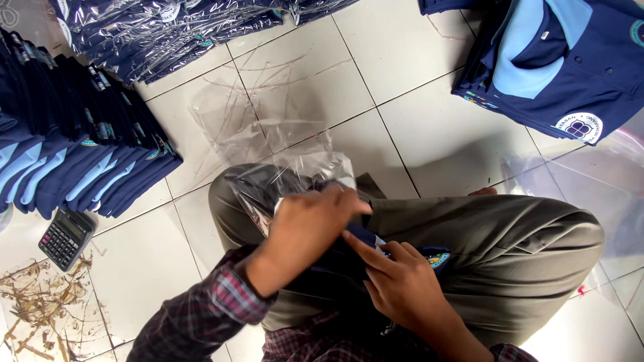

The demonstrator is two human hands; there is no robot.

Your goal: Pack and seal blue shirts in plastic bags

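Observation:
I sit cross-legged on a white tiled floor with a folded navy shirt (349, 258) on my lap. My left hand (305, 231) grips the mouth of a clear plastic bag (288, 175) that lies over my left knee. My right hand (399, 281) presses flat on the shirt, index finger stretched toward the bag's opening, next to a round badge (437, 258) on the fabric. The front end of the shirt lies inside the bag.
A tall stack of folded navy and light-blue shirts (74, 154) stands at the left, bagged shirts (168, 33) lie at the top left. Another pile of shirts (563, 67) is at the top right. A calculator (65, 238) lies at the left, an empty clear bag (255, 110) ahead.

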